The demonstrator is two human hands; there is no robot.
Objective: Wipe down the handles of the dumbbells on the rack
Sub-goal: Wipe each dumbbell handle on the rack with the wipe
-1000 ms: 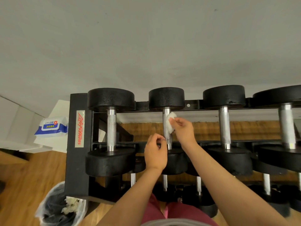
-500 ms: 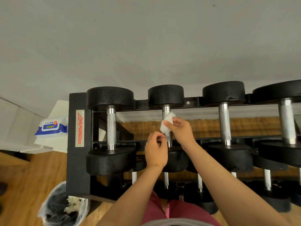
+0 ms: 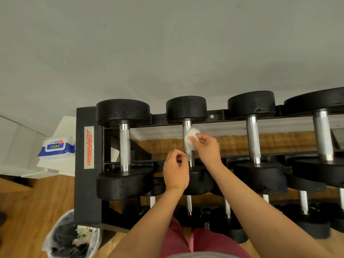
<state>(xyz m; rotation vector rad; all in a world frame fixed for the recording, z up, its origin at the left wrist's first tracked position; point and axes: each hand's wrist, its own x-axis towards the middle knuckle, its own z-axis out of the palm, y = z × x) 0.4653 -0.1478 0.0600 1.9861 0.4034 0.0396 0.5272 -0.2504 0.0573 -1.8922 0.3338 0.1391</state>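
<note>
The person wears dark raspberry-red fabric legwear [image 3: 214,244] over both thighs and a grey top [image 3: 201,255] whose curved hem shows at the bottom edge, while both forearms, the left hand [image 3: 176,172] and the right hand [image 3: 208,149] are bare.

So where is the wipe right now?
Head view, centre: the white wipe is held by the right hand against the handle of the second dumbbell from the left on the top row, just beyond the left hand.
</note>
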